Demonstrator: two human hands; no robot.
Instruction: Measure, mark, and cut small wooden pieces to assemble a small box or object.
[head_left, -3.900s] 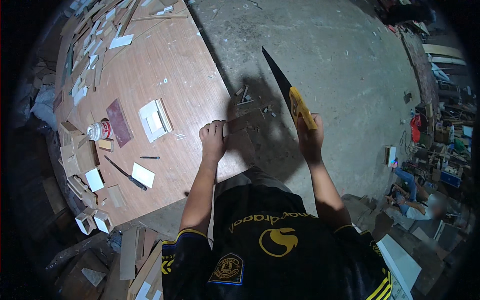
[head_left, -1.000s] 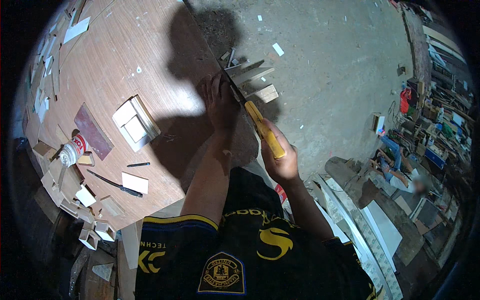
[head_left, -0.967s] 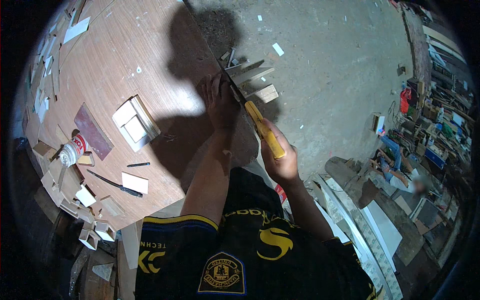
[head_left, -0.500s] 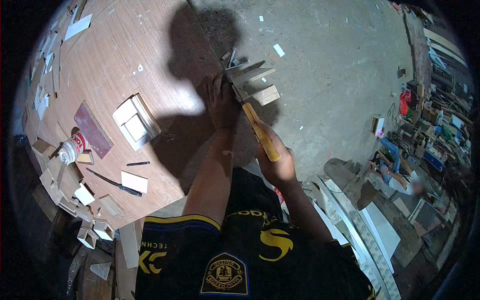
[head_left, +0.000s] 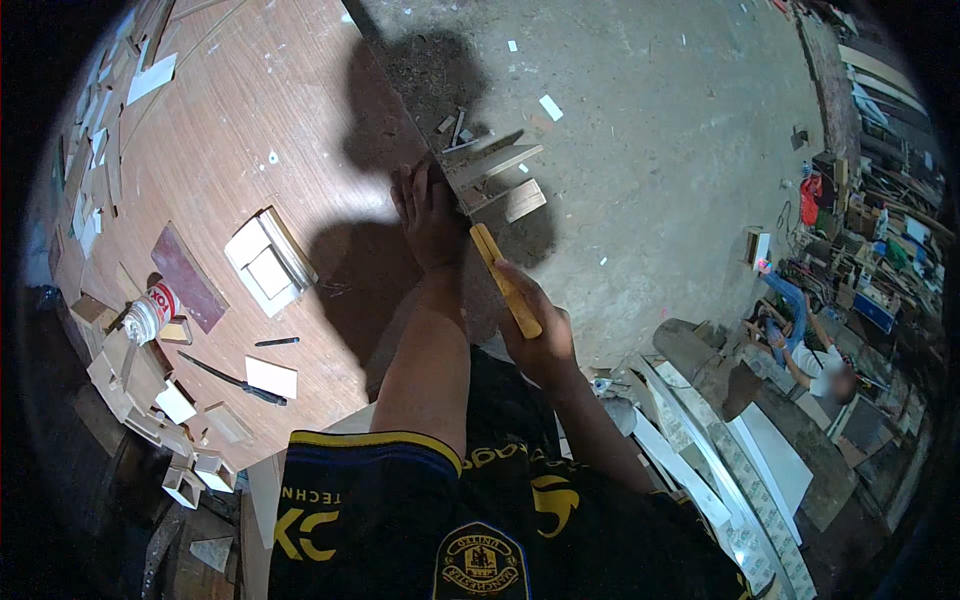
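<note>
My right hand [head_left: 543,335] is wrapped round the yellow wooden handle [head_left: 505,280] of what looks like a hand saw. Its thin dark blade [head_left: 455,198] shows almost edge-on, running forward along the table's edge. My left hand [head_left: 432,215] lies in shadow on the brown tabletop beside the blade, fingers stretched out and somewhat apart. Whether a workpiece lies under that palm is hidden. Just past the edge, to the right of the blade, are two pale wooden pieces [head_left: 525,200] and several small offcuts [head_left: 458,128].
On the brown table [head_left: 330,90] lie a stack of pale wooden pieces [head_left: 270,260], a maroon board [head_left: 190,275], a black knife [head_left: 240,380], a white-and-red can [head_left: 152,312] and wooden boxes [head_left: 125,375]. Long panels [head_left: 720,470] lie at right. Another person [head_left: 800,340] sits far right.
My right hand and the saw handle have drawn back slightly toward me. My left hand has shifted a little left, its fingers more spread. The view has tilted slightly.
</note>
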